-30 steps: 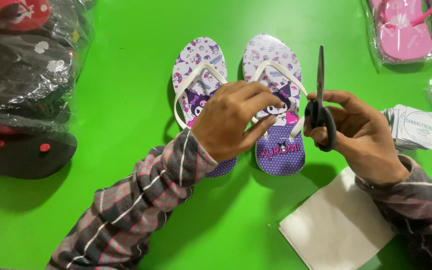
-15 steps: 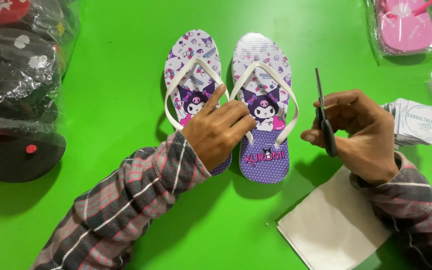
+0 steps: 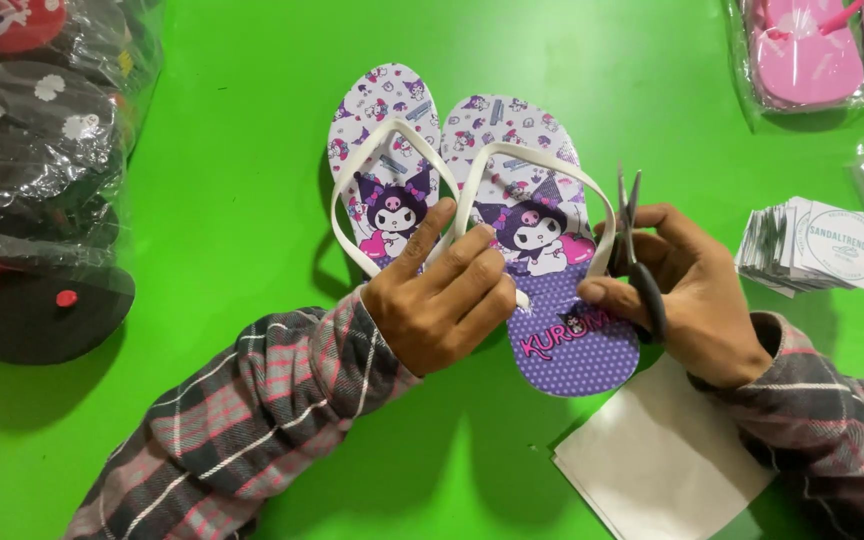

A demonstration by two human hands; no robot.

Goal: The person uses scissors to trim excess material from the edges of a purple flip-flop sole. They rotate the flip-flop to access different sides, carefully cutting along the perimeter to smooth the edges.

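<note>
Left hand point(image 3: 442, 305) pins purple flip-flops point(image 3: 552, 300), fingers flat; right hand point(image 3: 687, 290) grips scissors point(image 3: 635, 250) — blades could nick the white strap point(image 3: 562, 170).

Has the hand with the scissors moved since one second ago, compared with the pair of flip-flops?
Yes. The right hand with the scissors has moved left, and its thumb now touches the right flip-flop.

Two purple cartoon flip-flops point(image 3: 542, 250), one pair of scissors point(image 3: 637, 265), one stack of white tags point(image 3: 817, 248). One white paper sheet point(image 3: 662, 460), two hands.
</note>
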